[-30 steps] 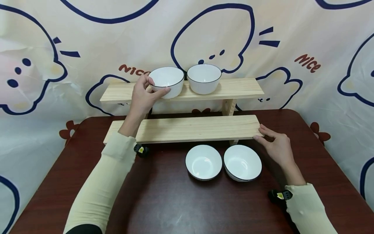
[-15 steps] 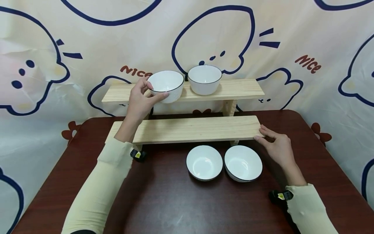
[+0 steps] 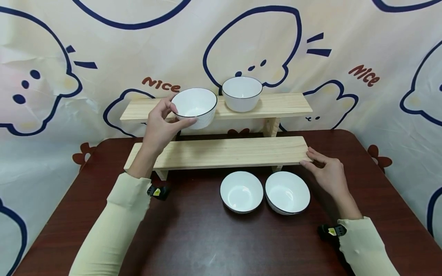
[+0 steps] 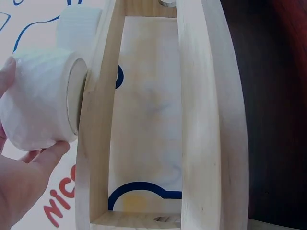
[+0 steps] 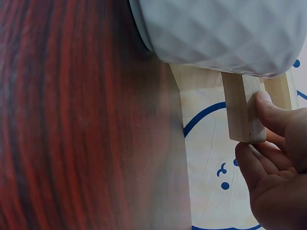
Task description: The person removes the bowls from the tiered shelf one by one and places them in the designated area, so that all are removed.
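Observation:
My left hand grips a white bowl with a thin dark rim, thumb low on its near side and fingers at the left rim. The bowl overlaps the front edge of the upper board of a two-tier wooden shelf. Textured sides and the foot of this bowl show in the left wrist view. A matching bowl stands on the upper board, just right of it. At the right end of the lower board, my right hand pinches the wood between thumb and fingers.
Two more white bowls, one left and one right, sit side by side on the dark wooden table before the shelf. A patterned cloth hangs behind. One bowl looms close in the right wrist view.
My left hand has brought its bowl lower and toward me, from over the upper board to its front edge. The right hand keeps its place on the lower board.

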Demonstrator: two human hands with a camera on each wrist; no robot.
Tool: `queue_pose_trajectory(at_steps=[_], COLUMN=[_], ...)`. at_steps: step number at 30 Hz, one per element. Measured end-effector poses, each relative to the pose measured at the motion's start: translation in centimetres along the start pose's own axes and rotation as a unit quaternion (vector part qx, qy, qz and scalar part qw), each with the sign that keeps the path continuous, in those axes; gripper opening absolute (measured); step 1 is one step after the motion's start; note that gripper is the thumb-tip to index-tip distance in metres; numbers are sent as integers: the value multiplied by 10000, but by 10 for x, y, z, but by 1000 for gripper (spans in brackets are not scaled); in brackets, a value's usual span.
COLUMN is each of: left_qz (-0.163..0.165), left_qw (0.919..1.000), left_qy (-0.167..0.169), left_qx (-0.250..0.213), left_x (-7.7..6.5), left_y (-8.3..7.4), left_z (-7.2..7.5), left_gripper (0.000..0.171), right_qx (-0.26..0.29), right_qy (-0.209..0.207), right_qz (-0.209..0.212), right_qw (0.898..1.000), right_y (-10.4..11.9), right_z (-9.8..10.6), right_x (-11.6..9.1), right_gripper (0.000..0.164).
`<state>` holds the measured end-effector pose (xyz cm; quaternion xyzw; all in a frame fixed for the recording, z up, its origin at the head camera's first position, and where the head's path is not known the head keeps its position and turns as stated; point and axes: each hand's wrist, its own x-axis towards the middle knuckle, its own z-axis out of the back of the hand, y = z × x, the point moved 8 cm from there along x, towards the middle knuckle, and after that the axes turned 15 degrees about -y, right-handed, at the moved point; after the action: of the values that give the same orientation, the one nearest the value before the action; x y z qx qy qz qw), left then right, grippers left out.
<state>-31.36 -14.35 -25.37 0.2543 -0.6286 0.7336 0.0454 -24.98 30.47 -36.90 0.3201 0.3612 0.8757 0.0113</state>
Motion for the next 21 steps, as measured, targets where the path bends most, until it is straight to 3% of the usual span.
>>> queue_pose_trajectory(at_steps=[14,21], left_qz=[-213,-147], left_qw=[9992,9987], left_qy=[336,483], left_qx=[-37,-4], left_x=[-26,-38], left_y=[-3,3], left_z=[13,16], left_gripper=[46,47], right_qx=[-62,-49], right_qy=[26,1], right_qz=[-58,-11], right_qw=[10000,10000], right_y=[0,1], right_z=[1,2], right_x=[-1,0], right_gripper=[44,44])
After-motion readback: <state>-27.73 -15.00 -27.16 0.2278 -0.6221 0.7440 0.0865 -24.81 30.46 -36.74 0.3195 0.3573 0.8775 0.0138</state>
